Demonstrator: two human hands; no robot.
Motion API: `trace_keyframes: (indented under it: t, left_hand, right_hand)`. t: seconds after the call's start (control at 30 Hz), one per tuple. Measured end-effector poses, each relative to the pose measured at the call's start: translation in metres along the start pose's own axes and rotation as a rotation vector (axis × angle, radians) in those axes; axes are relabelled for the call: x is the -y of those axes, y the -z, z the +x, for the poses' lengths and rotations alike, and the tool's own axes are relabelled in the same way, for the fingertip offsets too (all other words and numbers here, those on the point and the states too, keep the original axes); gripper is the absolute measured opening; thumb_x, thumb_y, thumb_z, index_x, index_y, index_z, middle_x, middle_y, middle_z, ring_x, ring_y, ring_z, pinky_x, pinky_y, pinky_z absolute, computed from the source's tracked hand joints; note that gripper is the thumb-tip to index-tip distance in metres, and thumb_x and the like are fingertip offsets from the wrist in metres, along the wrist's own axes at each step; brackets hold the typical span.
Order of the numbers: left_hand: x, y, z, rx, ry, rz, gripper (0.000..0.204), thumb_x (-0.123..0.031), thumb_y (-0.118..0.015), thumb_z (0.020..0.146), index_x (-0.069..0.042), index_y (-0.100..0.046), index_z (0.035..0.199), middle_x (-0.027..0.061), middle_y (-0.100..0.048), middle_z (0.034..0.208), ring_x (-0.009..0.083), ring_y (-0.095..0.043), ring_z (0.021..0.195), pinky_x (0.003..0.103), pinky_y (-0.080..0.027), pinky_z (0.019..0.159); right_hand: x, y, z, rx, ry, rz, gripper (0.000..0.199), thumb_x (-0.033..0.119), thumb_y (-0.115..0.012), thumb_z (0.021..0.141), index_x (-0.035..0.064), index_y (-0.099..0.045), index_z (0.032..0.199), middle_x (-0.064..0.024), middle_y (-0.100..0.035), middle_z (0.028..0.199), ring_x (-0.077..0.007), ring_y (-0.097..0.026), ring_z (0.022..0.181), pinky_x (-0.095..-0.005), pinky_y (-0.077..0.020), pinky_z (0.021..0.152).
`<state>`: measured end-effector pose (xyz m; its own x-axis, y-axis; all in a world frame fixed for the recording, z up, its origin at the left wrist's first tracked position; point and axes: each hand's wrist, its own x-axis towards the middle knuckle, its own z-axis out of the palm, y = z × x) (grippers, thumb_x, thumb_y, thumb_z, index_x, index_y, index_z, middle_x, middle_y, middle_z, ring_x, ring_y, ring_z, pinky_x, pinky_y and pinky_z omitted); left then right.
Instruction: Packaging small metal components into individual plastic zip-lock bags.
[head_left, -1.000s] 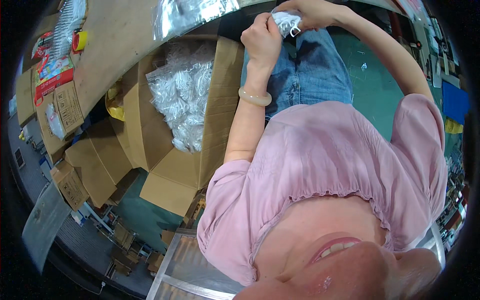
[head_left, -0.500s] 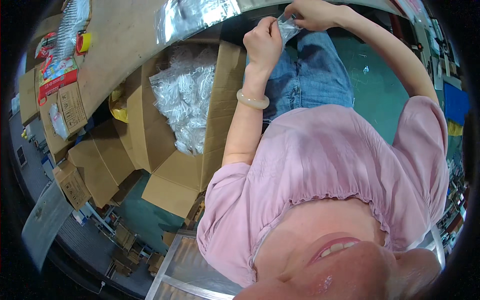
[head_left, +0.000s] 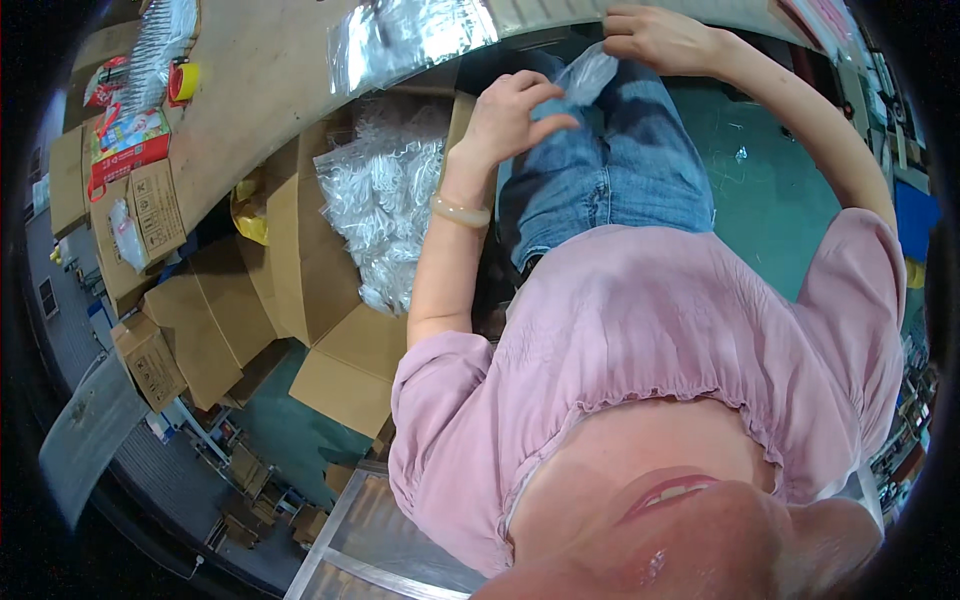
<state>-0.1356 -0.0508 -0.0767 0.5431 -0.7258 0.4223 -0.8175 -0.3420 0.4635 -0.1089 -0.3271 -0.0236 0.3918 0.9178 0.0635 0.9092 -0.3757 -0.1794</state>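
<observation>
A small clear plastic bag (head_left: 590, 76) with something pale in it hangs over my lap, just below the table's edge. My right hand (head_left: 655, 40) pinches its upper end, fingers closed. My left hand (head_left: 508, 117), with a pale bangle at the wrist, is open beside the bag, fingers spread and nothing in it. To the left of that arm stands an open cardboard box (head_left: 300, 270). Many filled clear bags (head_left: 385, 195) with white, strand-like contents are heaped inside it.
Flat clear plastic bags (head_left: 410, 42) lie at the edge of the table (head_left: 265, 60). Farther left are a yellow roll of tape (head_left: 184, 82), a red printed package (head_left: 130, 150) and a small carton (head_left: 152, 215). More open cardboard (head_left: 205, 320) stands below the table.
My left hand has let go of the bag, opened and moved down and left, toward the box. My right hand still holds the bag and has shifted slightly right.
</observation>
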Motion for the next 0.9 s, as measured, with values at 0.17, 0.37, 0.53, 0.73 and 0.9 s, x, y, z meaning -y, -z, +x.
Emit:
trace_keyframes:
  t: [0.17,0.37,0.53,0.73,0.9]
  left_hand:
    - [0.002,0.007,0.005,-0.256,0.082,-0.177,0.019,-0.013,-0.071,0.075,-0.008,-0.068,0.094,0.008,-0.068,0.081,0.0246,-0.065,0.072,0.031,-0.053,0.065]
    - [-0.008,0.026,0.008,-0.252,0.534,-0.289,0.009,-0.009,-0.071,0.077,-0.005,-0.069,0.086,0.0074,-0.069,0.081,0.0143,-0.066,0.076,0.025,-0.051,0.066]
    - [-0.001,0.029,-0.004,-0.295,0.305,-0.08,0.007,-0.007,-0.07,0.079,-0.002,-0.069,0.084,0.0073,-0.07,0.082,0.0106,-0.065,0.076,0.023,-0.051,0.065]
    - [-0.003,-0.006,-0.036,-0.454,0.369,-0.431,0.008,-0.007,-0.06,0.087,0.0,-0.063,0.088,0.0087,-0.068,0.076,0.0157,-0.066,0.066,0.027,-0.051,0.06]
    - [-0.024,-0.046,-0.052,-0.395,0.759,-0.781,0.011,-0.009,-0.049,0.095,0.0,-0.054,0.098,0.0079,-0.066,0.075,0.0129,-0.065,0.068,0.024,-0.052,0.059]
  right_hand:
    - [0.013,0.001,-0.007,-0.255,-0.264,0.369,0.011,0.015,-0.06,0.083,0.0048,-0.058,0.087,-0.0089,-0.061,0.084,-0.0262,-0.062,0.078,-0.0326,-0.0511,0.068]
    - [0.028,-0.027,-0.009,-0.465,-0.728,0.754,0.021,0.009,-0.065,0.085,0.0041,-0.062,0.105,-0.0054,-0.063,0.087,-0.0137,-0.06,0.082,-0.0269,-0.048,0.076]
    - [0.032,-0.031,0.0,-0.503,-0.615,0.657,0.012,0.012,-0.066,0.085,0.0034,-0.064,0.093,-0.0023,-0.057,0.086,-0.0091,-0.054,0.077,-0.0236,-0.0431,0.069]
    - [0.044,-0.064,-0.003,-0.458,-0.602,0.819,0.02,0.013,-0.064,0.082,0.0057,-0.061,0.102,-0.0087,-0.061,0.1,-0.027,-0.057,0.086,-0.0346,-0.0457,0.075]
    - [0.058,-0.075,0.014,-0.344,-0.452,0.454,0.01,0.012,-0.062,0.082,0.0035,-0.06,0.086,-0.0077,-0.053,0.086,-0.0232,-0.05,0.084,-0.0334,-0.0401,0.075]
